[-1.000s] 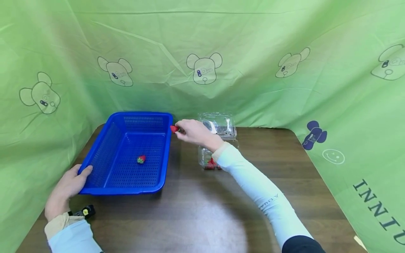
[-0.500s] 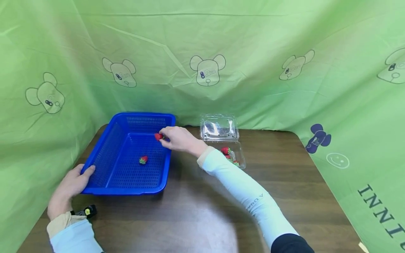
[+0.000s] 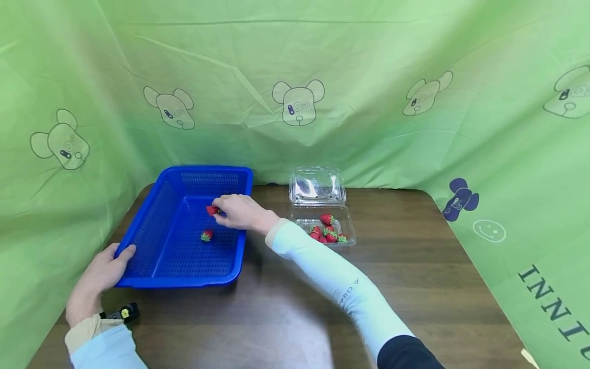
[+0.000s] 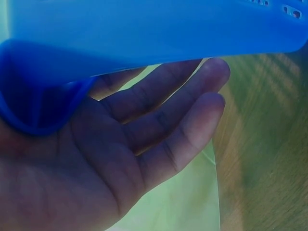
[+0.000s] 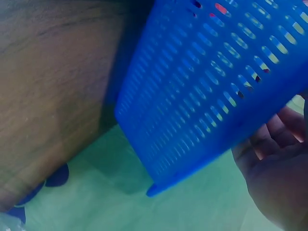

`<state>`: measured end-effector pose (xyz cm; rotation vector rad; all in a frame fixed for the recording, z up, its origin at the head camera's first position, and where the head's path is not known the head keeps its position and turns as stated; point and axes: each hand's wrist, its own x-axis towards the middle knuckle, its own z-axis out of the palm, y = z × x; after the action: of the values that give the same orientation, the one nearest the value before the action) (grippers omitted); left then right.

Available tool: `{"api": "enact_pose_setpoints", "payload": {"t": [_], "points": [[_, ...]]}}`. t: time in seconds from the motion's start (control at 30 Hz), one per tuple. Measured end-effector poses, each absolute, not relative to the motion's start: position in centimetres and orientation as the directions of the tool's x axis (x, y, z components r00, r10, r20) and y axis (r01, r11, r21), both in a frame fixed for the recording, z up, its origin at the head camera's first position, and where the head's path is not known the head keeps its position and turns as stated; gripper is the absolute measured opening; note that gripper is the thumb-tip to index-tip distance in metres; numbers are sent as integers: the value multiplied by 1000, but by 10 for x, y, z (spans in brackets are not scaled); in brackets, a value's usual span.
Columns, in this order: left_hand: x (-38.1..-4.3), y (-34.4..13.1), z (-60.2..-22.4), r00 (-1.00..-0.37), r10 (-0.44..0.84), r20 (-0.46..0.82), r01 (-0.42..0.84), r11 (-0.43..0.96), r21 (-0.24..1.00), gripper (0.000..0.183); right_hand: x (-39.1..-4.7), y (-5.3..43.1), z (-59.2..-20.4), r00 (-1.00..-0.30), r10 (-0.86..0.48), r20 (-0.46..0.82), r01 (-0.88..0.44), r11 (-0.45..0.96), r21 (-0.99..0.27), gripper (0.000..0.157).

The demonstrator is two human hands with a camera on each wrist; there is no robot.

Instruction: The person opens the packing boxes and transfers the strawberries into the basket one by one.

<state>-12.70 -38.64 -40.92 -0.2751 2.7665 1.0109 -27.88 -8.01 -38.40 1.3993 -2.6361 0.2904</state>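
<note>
My left hand (image 3: 103, 269) holds the near-left corner of a blue plastic basket (image 3: 184, 282). The thumb lies over the rim, and in the left wrist view the fingers (image 4: 178, 139) reach beneath the basket's underside. Inside the basket's right side, my right hand (image 3: 239, 211) pinches a red strawberry (image 3: 212, 210) above the floor. Another strawberry (image 3: 207, 235) with green leaves lies on the perforated floor just below. In the right wrist view the basket's slotted side wall (image 5: 207, 91) covers most of the held fruit, and the hand (image 5: 284, 163) shows at the right edge.
Right of the basket, a clear plastic clamshell box (image 3: 349, 225) stands with its lid (image 3: 317, 187) raised at the back. Several strawberries (image 3: 328, 233) lie in it. A wooden table (image 3: 415, 266) bears everything, with a green printed cloth (image 3: 369, 61) hanging behind and at the sides.
My right hand has carried the strawberry leftward, from beside the basket's right rim to inside the basket. The clamshell box's strawberries have come into view. My left hand has stayed on the rim.
</note>
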Motion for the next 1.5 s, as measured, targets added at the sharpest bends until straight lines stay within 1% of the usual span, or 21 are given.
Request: {"api": "enact_pose_setpoints", "payload": {"t": [0.1,0.23,0.37,0.5,0.6,0.7,0.93,1.0,1.07,1.13,1.23,1.37,1.5], "points": [[-127,-386,-409,-967,-111,-228,-231,757,611,66,-278,-85,-388,-574,-790,215,-817,570,-87,14],[-128,-385,-409,-969,-103,-227,-223,762,608,67,-277,-93,-394,-610,-770,187,-787,616,-32,16],[-130,-383,-409,-972,-97,-216,-210,770,602,65,-274,-98,-400,-666,-739,101,-743,669,3,14],[-130,-382,-409,-973,-97,-212,-208,771,602,65,-273,-101,-402,-699,-715,11,-714,699,32,16],[-131,-381,-408,-972,-97,-213,-210,765,609,66,-273,-103,-402,-698,-715,-48,-716,694,71,18],[-132,-380,-408,-972,-100,-213,-212,761,612,65,-274,-103,-401,-691,-717,-91,-723,683,103,16],[-133,-379,-409,-965,-103,-240,-234,749,620,67,-274,-101,-401,-697,-708,-114,-717,692,86,13],[-133,-379,-409,-963,-104,-248,-241,744,623,69,-273,-101,-400,-697,-711,-93,-717,695,60,15],[-133,-379,-409,-964,-103,-246,-239,744,624,69,-273,-100,-400,-694,-719,-43,-720,693,30,16],[-132,-380,-409,-966,-104,-235,-231,748,622,67,-274,-99,-401,-688,-725,34,-726,688,-6,16],[-131,-382,-409,-970,-106,-220,-222,755,617,66,-274,-97,-400,-659,-731,175,-747,664,-41,15],[-129,-384,-408,-967,-108,-231,-231,751,618,68,-274,-93,-395,-605,-723,333,-774,632,-32,13],[-128,-386,-408,-963,-115,-243,-246,745,620,69,-273,-87,-385,-566,-705,427,-784,620,-14,15]]}}
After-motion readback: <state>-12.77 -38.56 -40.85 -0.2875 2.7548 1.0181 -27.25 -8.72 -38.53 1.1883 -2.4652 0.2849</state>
